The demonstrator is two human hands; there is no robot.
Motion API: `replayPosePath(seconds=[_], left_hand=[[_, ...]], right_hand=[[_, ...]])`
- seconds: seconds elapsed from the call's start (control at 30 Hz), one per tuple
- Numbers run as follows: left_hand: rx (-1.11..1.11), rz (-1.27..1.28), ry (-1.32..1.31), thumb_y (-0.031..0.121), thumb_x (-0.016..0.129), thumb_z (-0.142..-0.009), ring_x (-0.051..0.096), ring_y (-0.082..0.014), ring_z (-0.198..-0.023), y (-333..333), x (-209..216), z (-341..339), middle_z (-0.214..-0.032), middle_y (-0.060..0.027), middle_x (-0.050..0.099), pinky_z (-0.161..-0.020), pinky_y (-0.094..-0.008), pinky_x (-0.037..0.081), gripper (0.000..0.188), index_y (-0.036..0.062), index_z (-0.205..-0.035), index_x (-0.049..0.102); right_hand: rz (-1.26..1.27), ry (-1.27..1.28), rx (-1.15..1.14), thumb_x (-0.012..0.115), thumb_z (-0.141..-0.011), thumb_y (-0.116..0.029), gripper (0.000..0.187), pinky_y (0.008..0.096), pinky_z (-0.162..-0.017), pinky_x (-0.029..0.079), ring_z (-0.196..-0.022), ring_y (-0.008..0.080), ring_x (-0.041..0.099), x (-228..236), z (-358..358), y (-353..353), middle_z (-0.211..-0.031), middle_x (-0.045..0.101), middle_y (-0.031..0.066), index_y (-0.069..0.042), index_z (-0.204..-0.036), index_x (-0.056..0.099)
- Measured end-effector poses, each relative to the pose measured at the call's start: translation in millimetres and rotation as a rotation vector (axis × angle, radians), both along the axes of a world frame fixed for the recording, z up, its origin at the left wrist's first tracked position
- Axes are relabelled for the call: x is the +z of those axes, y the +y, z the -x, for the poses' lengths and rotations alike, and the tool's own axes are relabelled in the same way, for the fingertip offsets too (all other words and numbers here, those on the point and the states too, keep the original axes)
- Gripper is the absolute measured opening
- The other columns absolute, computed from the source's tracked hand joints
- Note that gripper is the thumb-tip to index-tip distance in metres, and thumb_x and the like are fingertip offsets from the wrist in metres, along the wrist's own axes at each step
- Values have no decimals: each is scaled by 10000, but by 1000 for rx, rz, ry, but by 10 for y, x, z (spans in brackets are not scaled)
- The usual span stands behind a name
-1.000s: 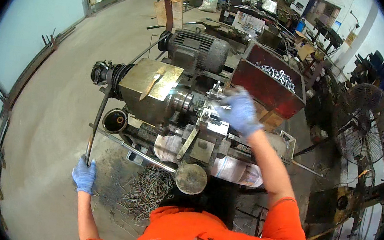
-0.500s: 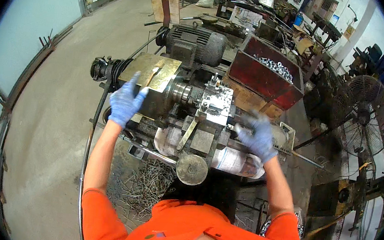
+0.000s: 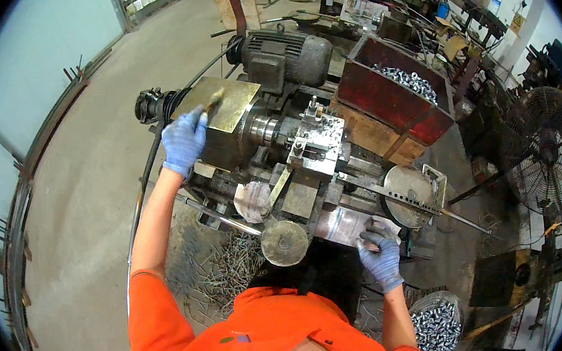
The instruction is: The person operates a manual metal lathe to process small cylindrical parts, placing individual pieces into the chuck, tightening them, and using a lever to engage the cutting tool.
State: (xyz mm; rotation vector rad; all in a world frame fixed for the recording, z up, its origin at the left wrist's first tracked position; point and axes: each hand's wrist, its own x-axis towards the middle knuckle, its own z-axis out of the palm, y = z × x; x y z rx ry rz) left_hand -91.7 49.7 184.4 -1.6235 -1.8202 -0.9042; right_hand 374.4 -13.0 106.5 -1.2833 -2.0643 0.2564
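Note:
My left hand [image 3: 184, 140], in a bluish knit glove, grips a small wooden-handled brush [image 3: 216, 95] over the brass-coloured plate [image 3: 233, 110] on top of the lathe's headstock. The bristles point away from me. To the plate's right are the spindle [image 3: 263, 130] and the metal tool block [image 3: 322, 141]. My right hand [image 3: 381, 258], gloved with dark fingertips, is at the near right side of the lathe, by the white printed sheet [image 3: 344, 226]. Its fingers are curled together; whether anything small is in them I cannot make out.
A red bin [image 3: 396, 99] of small metal parts stands behind the lathe, beside the motor [image 3: 282, 60]. A perforated bar [image 3: 400, 197] and rod stick out rightward. A container of metal parts [image 3: 438, 333] sits low right; metal shavings [image 3: 228, 272] lie below; a fan [image 3: 546, 147] stands right.
My left hand has closed round the brush, which lay on the plate. My right hand has come down toward me from beside the tool block, its fingers now curled. The view has shifted slightly.

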Motion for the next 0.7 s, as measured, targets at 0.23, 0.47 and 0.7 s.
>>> replayPosePath(seconds=[0.23, 0.47, 0.7], left_hand=[[261, 353, 103, 325, 482, -872, 638, -307, -712, 509, 360, 55, -778, -128, 654, -644, -431, 495, 274, 125, -923, 661], [-257, 274, 4, 298, 525, -838, 634, -298, -736, 295, 391, -919, -775, -119, 655, -677, -419, 488, 220, 143, -878, 674], [-263, 411, -79, 285, 560, -833, 621, -298, -727, 190, -123, -1216, -771, -122, 646, -675, -406, 480, 230, 129, -952, 678]], right_hand=[[192, 119, 41, 734, -691, -211, 218, 340, -776, 480, -812, 276, 630, 13, 52, -70, -848, 664, 118, -41, -817, 681], [311, 147, -15, 719, -691, -174, 164, 353, -740, 463, -742, 279, 618, -30, -98, -207, -771, 657, 108, -45, -779, 670], [157, 85, -45, 730, -680, -159, 132, 351, -768, 459, -746, 277, 614, -69, -214, -156, -763, 655, 103, -63, -751, 674]])
